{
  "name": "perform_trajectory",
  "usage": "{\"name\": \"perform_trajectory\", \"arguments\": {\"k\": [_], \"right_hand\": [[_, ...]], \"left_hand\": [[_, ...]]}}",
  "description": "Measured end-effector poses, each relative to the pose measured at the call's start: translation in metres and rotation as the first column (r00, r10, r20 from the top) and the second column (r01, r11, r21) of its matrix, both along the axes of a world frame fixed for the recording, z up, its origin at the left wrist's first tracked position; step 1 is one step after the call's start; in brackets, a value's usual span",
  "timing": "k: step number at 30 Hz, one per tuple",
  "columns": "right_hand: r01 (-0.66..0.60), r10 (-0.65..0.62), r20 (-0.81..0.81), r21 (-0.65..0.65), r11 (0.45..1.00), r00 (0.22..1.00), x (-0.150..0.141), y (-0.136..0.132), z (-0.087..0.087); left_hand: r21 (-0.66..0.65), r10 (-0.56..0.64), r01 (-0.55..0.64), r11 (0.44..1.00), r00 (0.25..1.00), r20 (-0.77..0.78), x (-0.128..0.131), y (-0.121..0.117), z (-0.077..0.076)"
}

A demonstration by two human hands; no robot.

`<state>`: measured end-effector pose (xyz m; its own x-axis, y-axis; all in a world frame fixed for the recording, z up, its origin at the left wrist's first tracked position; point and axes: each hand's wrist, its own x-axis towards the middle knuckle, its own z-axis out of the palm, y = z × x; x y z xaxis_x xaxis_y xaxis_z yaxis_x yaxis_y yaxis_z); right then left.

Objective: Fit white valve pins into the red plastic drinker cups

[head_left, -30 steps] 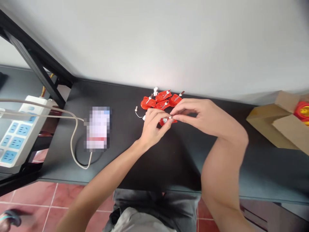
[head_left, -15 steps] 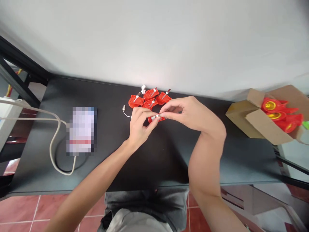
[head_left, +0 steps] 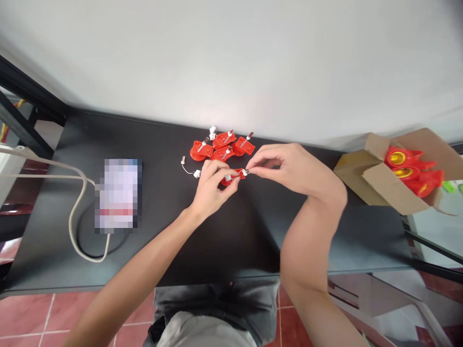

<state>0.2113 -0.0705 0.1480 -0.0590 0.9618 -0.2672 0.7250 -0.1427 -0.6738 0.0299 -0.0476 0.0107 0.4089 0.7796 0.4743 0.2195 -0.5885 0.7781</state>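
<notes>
Both hands meet over the black tabletop at a small red plastic part [head_left: 231,178] with a metal pin. My left hand [head_left: 211,187] holds its red body, and my right hand [head_left: 280,168] pinches the pin end between thumb and finger. Just beyond lie several similar red plastic parts [head_left: 213,147] with metal pins, close together. Small white pieces [head_left: 212,132] sit at their far edge. Left of my left hand, a short thin wire ends in a white connector [head_left: 197,173].
A cardboard box [head_left: 383,178] at the right holds red and yellow round parts [head_left: 408,168]. A pixelated flat object [head_left: 117,195] and a beige cable [head_left: 75,231] lie left. The black table [head_left: 231,250] has a front edge near my lap.
The view has swung right, bringing more of the box in and pushing the power strip out. My hands have parted slightly, and the held red part has turned a little.
</notes>
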Motion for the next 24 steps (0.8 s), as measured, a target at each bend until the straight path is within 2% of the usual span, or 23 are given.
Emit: {"name": "perform_trajectory", "arguments": {"k": [8, 24], "right_hand": [[-0.041, 0.042, 0.04, -0.019, 0.999, 0.998, -0.0057, 0.0032, 0.0014], [-0.124, 0.131, 0.101, -0.071, 0.99, 0.986, -0.0091, 0.0066, 0.0025]], "left_hand": [[0.052, -0.018, 0.016, 0.999, 0.999, 0.043, 0.0002, 0.0005, 0.0021], [0.032, -0.036, 0.035, 0.999, 0.999, 0.038, -0.0002, 0.0007, 0.0008]]}}
